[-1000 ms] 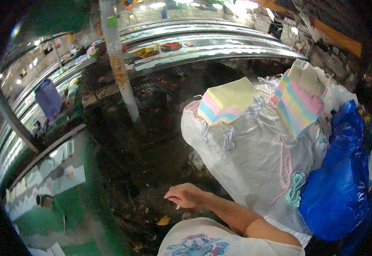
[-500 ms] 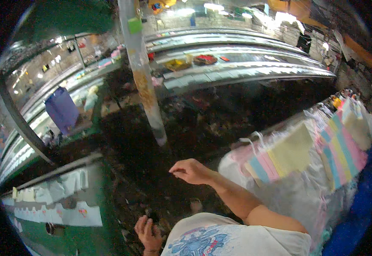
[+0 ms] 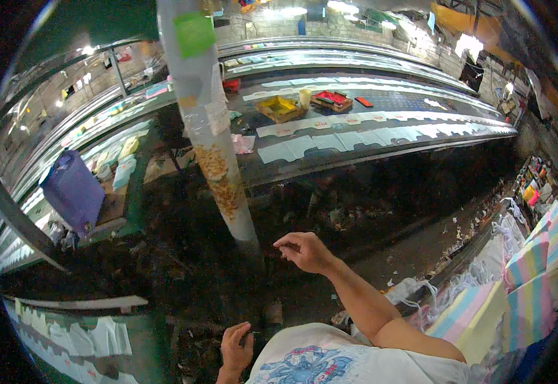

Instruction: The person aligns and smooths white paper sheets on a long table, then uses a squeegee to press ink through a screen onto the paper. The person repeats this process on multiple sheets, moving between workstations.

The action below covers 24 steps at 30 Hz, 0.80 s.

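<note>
Head view: your right hand [image 3: 306, 251] is near the lower part of the pale post [image 3: 215, 166]; its fingers curl, and whether that grip is apart or together cannot be told. Your left hand [image 3: 236, 349] is beside your shirt [image 3: 317, 358], its grip slightly apart. The striped cloth stack [image 3: 468, 313] lies to the right, past your right forearm. Open room: dark floor [image 3: 413, 256] runs between that stack and the far counter's near edge [image 3: 368, 152]. At lower left, the green counter [image 3: 148, 326] bounds your side, near your left hand.
</note>
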{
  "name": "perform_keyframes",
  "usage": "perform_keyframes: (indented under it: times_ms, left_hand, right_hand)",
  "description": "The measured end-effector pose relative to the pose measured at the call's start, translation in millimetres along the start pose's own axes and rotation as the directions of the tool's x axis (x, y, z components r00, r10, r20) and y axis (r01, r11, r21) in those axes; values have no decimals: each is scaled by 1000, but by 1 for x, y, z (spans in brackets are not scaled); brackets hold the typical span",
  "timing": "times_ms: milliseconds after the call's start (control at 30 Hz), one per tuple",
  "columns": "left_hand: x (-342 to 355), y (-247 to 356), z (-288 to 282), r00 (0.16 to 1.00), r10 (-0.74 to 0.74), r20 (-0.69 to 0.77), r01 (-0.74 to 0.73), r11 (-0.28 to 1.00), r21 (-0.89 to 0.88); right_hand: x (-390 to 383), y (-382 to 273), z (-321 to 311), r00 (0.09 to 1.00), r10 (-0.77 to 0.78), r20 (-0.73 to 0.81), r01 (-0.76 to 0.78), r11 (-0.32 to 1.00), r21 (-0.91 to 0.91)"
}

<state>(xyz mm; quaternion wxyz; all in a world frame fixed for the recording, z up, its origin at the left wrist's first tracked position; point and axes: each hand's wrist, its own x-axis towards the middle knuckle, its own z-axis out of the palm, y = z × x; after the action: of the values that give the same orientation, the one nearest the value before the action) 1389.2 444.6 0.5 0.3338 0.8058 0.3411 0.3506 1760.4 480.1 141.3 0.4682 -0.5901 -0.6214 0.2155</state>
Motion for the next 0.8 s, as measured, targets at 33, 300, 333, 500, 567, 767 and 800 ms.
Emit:
perform_keyframes:
  times_ms: [33, 300, 333, 500, 567, 767, 800]
  left_hand:
    - [23, -7, 3, 999, -17, 42, 18, 1000, -10]
    - [244, -47, 55, 982, -45, 181, 85, 972, -220]
    - [269, -39, 58, 975, -45, 216, 93, 972, -215]
    - [365, -46, 109, 953, 130, 272, -20, 928, -372]
    - [395, -47, 134, 941, 132, 311, -1, 921, -389]
    - [495, -29, 212, 960, 134, 248, -37, 932, -361]
    - [510, -27, 224, 965, 163, 207, -86, 937, -340]
  right_hand:
    - [11, 15, -5, 999, 42, -17, -42, 999, -1]
    - [112, 111, -72, 985, 21, -171, -55, 978, -200]
    - [119, 120, -77, 979, 15, -201, -59, 974, -217]
    - [166, 164, -121, 979, 50, -199, -132, 895, -426]
    - [184, 184, -147, 987, 84, -139, -146, 833, -533]
    - [260, 279, -234, 988, -38, -150, -66, 773, -631]
    - [273, 296, -245, 992, -4, -129, -75, 794, -603]
